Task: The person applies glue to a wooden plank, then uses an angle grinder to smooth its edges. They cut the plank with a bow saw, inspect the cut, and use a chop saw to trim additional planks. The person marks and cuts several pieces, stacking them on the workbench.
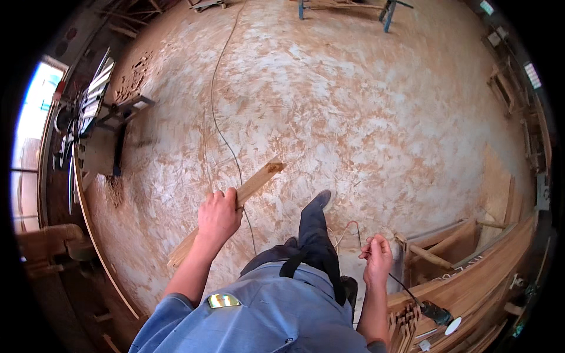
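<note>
My left hand (219, 215) grips a wooden board (259, 182) that slants from lower left to upper right over the floor, with a darker patch at its far end. My right hand (376, 259) has its fingers curled on a thin black cord (400, 284). The cord runs down to a black power tool (435, 313) with a white disc, at the stacked timber on my right. A short red line (353, 225) loops near that hand.
A machine with a slatted top (99, 82) stands at the left. A long cable (214, 117) crosses the dusty floor (353, 117). A bench with blue legs (388, 17) is at the far end. Timber and wooden frames (471, 282) line the right side.
</note>
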